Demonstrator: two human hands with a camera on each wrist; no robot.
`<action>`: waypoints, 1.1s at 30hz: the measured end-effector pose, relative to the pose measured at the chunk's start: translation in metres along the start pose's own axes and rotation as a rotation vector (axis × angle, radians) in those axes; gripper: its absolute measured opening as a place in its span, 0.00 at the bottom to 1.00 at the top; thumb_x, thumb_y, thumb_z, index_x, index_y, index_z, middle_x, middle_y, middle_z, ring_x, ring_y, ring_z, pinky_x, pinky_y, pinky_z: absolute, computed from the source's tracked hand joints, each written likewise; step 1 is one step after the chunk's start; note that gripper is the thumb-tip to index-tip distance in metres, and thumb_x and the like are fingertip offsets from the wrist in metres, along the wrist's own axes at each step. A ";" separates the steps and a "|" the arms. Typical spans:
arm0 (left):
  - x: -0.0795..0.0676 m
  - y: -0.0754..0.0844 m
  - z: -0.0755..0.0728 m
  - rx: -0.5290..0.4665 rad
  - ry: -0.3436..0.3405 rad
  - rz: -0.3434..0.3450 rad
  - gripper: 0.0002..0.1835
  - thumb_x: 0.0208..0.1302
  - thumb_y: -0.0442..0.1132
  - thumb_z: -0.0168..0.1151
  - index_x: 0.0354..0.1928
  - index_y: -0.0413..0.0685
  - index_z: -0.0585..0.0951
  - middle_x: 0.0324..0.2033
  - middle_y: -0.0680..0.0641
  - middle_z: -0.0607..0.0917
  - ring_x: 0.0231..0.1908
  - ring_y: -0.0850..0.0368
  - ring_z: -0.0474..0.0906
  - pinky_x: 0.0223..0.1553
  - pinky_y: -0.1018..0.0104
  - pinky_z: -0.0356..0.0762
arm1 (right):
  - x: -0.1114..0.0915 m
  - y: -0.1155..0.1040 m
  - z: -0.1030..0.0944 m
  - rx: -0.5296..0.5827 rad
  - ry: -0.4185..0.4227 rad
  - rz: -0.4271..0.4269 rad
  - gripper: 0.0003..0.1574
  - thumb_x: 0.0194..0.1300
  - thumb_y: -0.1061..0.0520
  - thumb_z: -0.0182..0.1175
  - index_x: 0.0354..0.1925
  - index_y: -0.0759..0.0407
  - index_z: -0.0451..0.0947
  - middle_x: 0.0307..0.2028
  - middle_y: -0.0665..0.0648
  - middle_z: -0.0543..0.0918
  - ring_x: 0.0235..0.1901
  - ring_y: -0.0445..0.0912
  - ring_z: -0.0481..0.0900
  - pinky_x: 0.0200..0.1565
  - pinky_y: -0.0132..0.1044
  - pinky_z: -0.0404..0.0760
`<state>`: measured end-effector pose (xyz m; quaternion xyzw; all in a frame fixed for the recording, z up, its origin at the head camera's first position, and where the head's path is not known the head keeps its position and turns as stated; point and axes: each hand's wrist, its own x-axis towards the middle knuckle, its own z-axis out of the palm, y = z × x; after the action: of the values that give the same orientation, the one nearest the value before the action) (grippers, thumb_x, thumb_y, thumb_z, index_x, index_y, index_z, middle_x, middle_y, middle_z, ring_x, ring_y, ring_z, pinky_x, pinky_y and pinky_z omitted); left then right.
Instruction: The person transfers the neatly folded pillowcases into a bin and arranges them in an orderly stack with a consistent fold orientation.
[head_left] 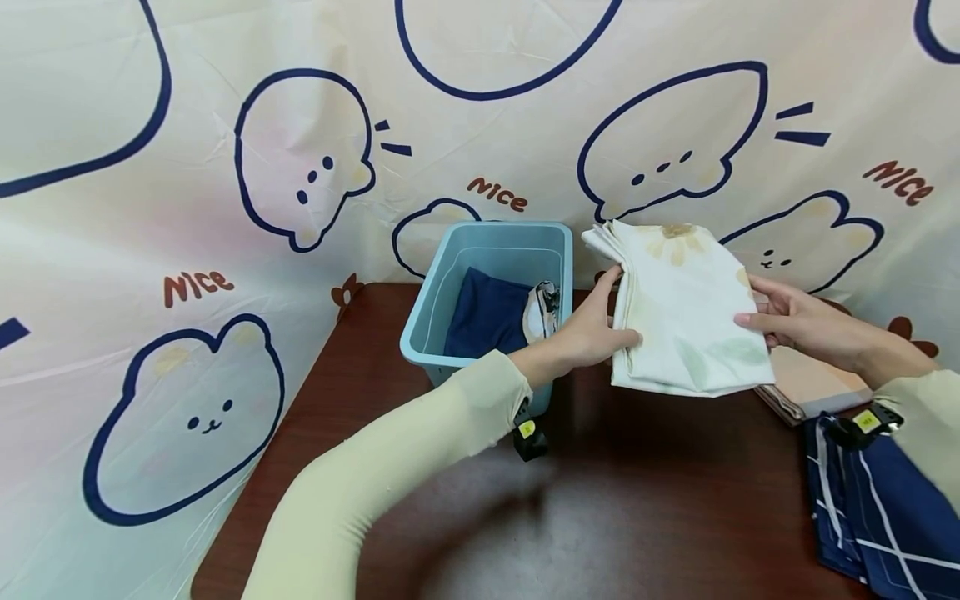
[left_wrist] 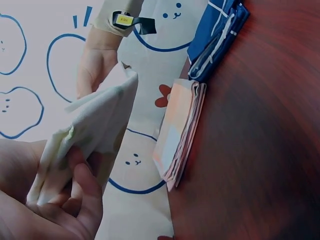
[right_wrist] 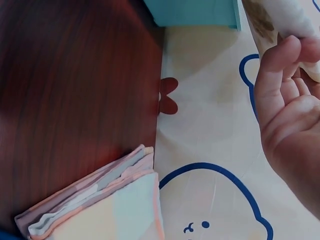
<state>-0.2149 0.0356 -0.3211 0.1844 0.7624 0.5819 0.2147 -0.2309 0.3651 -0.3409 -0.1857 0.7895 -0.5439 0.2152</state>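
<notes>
A folded white cloth with pale yellow flowers and green leaves (head_left: 690, 312) is held up above the table between both hands. My left hand (head_left: 588, 332) grips its layered left edge, thumb on the front face. On the opposite edge, my right hand (head_left: 813, 323) pinches the cloth between thumb and fingers. In the left wrist view the left fingers (left_wrist: 86, 187) curl round the folded layers. Close to the left forearm stands a light blue bin (head_left: 510, 236), holding a folded navy cloth (head_left: 486, 312) and a patterned white-and-dark cloth (head_left: 536, 317).
A folded peach cloth (head_left: 813, 379) lies at the right of the dark wooden table (head_left: 675, 508). In front of it sits a navy cloth with white lines (head_left: 900, 517), partly under the right forearm. A printed curtain (head_left: 315, 275) hangs behind the table and along its left side.
</notes>
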 end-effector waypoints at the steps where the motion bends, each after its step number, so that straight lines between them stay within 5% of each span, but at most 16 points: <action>1: 0.000 0.001 -0.001 0.007 0.001 -0.002 0.52 0.68 0.29 0.61 0.82 0.65 0.40 0.55 0.31 0.81 0.42 0.47 0.87 0.31 0.60 0.86 | 0.001 -0.001 0.001 0.004 0.000 0.002 0.46 0.80 0.64 0.45 0.81 0.56 0.30 0.46 0.45 0.88 0.35 0.44 0.88 0.36 0.39 0.87; 9: -0.003 0.005 -0.013 0.015 -0.017 -0.007 0.52 0.68 0.28 0.60 0.82 0.65 0.39 0.56 0.30 0.80 0.45 0.41 0.87 0.31 0.59 0.86 | 0.007 -0.010 0.009 -0.036 0.005 0.004 0.46 0.80 0.61 0.47 0.81 0.58 0.30 0.46 0.41 0.87 0.34 0.40 0.86 0.35 0.37 0.86; 23: -0.010 0.011 -0.036 0.082 -0.033 -0.016 0.52 0.69 0.30 0.60 0.81 0.66 0.38 0.60 0.34 0.77 0.43 0.48 0.86 0.33 0.58 0.86 | 0.016 -0.026 0.017 -0.016 -0.045 -0.072 0.47 0.79 0.65 0.46 0.81 0.58 0.30 0.46 0.45 0.88 0.35 0.41 0.87 0.36 0.38 0.87; 29: -0.014 0.009 -0.044 0.113 -0.048 -0.027 0.53 0.69 0.30 0.60 0.81 0.65 0.37 0.62 0.34 0.75 0.51 0.45 0.84 0.42 0.60 0.86 | 0.021 -0.033 0.026 -0.043 -0.031 -0.038 0.49 0.78 0.63 0.49 0.81 0.58 0.29 0.48 0.44 0.86 0.36 0.40 0.85 0.35 0.35 0.85; 33: -0.016 0.009 -0.051 0.153 -0.050 -0.037 0.52 0.70 0.32 0.60 0.81 0.68 0.37 0.61 0.35 0.76 0.46 0.47 0.86 0.41 0.61 0.86 | 0.024 -0.037 0.031 -0.043 -0.033 -0.035 0.50 0.78 0.63 0.50 0.81 0.58 0.28 0.45 0.45 0.85 0.32 0.38 0.83 0.33 0.34 0.83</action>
<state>-0.2288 -0.0123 -0.2989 0.2006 0.8022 0.5132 0.2298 -0.2321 0.3159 -0.3190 -0.2131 0.7940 -0.5274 0.2144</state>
